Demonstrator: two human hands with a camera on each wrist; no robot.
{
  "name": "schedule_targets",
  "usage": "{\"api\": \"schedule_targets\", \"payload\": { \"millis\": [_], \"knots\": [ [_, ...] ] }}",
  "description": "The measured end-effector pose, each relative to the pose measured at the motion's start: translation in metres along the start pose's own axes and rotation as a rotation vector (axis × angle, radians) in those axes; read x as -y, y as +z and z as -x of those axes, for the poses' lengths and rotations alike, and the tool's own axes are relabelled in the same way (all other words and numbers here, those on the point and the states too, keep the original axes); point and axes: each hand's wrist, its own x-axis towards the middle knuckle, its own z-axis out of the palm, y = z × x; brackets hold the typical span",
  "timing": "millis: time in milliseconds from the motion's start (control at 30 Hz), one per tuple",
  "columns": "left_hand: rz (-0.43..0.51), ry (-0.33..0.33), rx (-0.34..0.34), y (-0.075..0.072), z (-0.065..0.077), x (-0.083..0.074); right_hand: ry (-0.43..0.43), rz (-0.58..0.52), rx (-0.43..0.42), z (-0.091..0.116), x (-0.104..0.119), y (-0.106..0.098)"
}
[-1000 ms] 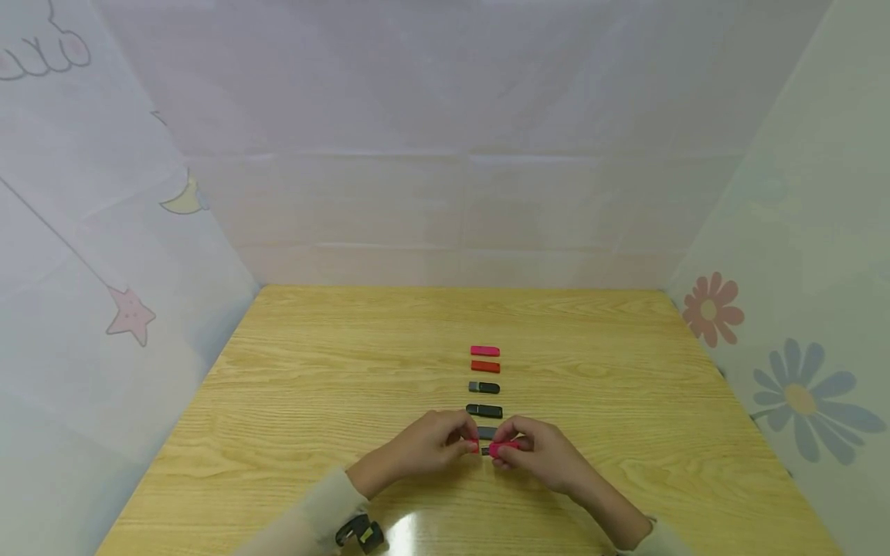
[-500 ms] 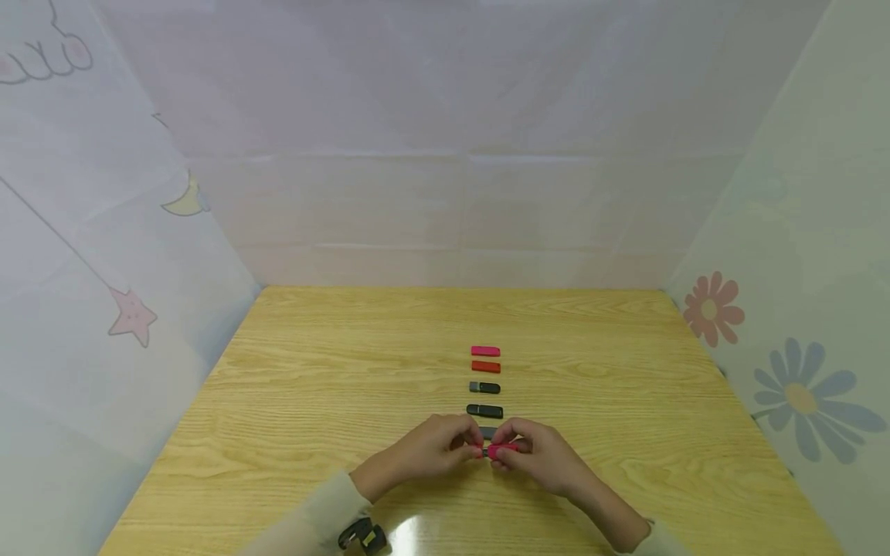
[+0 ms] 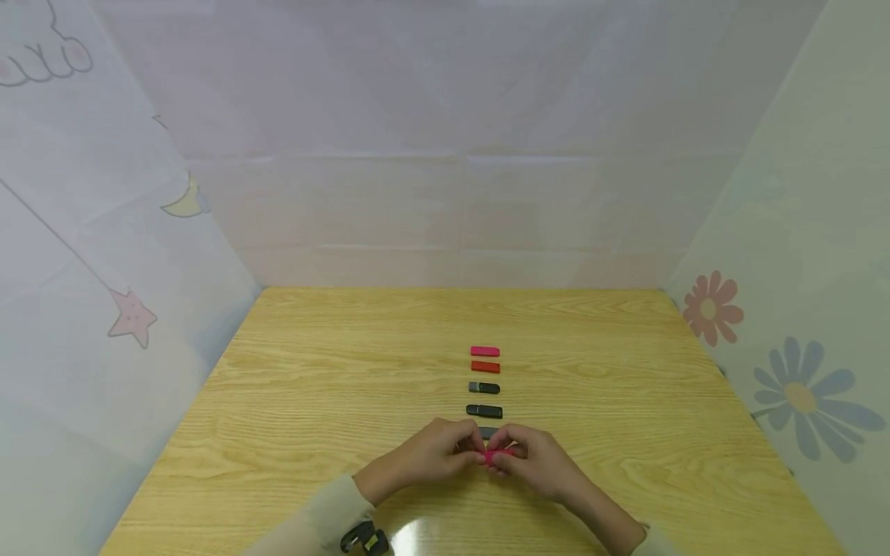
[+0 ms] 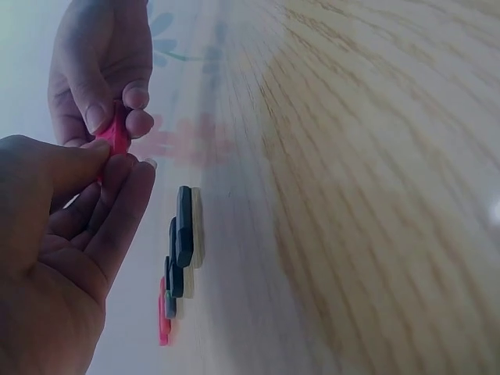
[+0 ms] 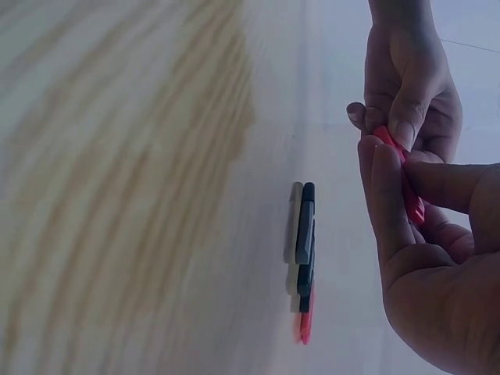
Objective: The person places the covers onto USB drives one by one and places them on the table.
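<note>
Both hands meet at a pink USB stick (image 3: 497,457) in the near middle of the table in the head view. My left hand (image 3: 429,454) pinches its capped end between thumb and fingers. The body at the other end is pinched by my right hand (image 3: 545,463). Cap and body sit in one line, with no metal plug showing between them. In the right wrist view the pink stick (image 5: 414,203) is partly covered by the fingers. Just beyond the fingertips lies a grey USB stick (image 3: 488,433), partly hidden by them.
Farther back, a column runs away from the hands: a black stick (image 3: 484,411), a black stick with a grey end (image 3: 484,388), a red stick (image 3: 485,367) and another pink stick (image 3: 485,351). Printed sheets surround the wooden table (image 3: 313,371).
The left hand has brought the cap rightward onto the body's dark plug, closing the gap. Both hands have shifted slightly toward the person. The sticks on the table have stayed put.
</note>
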Motion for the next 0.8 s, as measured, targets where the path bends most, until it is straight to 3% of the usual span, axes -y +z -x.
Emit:
{"api": "schedule_targets", "payload": {
  "millis": [433,633,800],
  "knots": [
    [-0.011,-0.029,-0.026,-0.001,-0.002,-0.001,-0.004,-0.003,-0.092,-0.003,-0.002,0.013],
    [0.006,-0.035,-0.025,0.000,-0.001,-0.001,0.017,0.047,-0.084,-0.003,-0.002,0.014],
    [0.035,-0.049,-0.003,0.001,0.000,0.000,-0.018,0.234,-0.101,-0.003,-0.003,0.013]
  ]
}}
